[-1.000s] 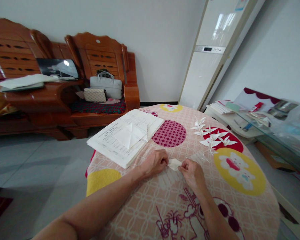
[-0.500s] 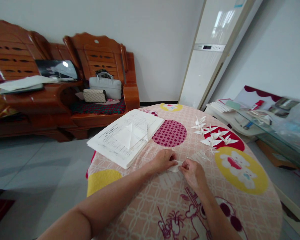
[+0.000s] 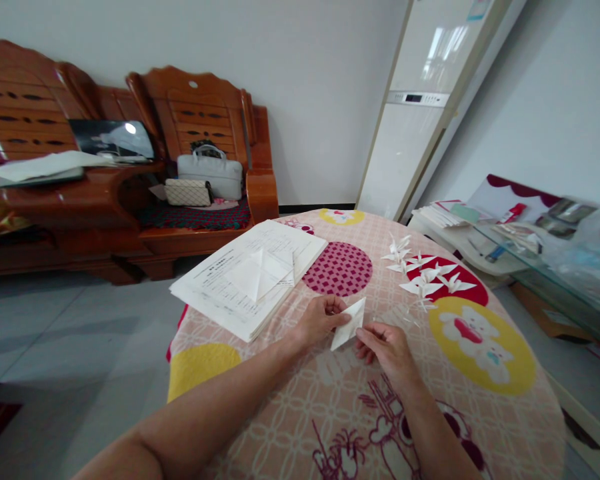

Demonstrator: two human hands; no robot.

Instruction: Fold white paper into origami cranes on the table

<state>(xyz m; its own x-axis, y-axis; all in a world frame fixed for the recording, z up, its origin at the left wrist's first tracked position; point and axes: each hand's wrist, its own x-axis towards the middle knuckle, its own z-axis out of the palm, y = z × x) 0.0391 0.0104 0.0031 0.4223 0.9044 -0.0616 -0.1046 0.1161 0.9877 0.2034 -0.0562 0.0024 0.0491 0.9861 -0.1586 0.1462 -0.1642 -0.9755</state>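
Note:
A small folded piece of white paper is held between my two hands over the round table, its flat face tilted up toward me. My left hand pinches its left side with thumb and fingers. On its right edge, my right hand grips it between thumb and forefinger, the other fingers curled below. Several white folded paper cranes lie in a cluster beyond my right hand. To the far left of my hands, another piece of folded white paper rests on a stack of printed sheets.
A patterned pink tablecloth covers the table. At the right stands a glass-topped stand with papers and a plastic bag. Wooden chairs holding bags line the wall at the left, and a tall white air conditioner fills the corner.
The folded paper has come up from low against the tablecloth and turned, so more of its face shows. My right hand has shifted slightly and rotated along its edge.

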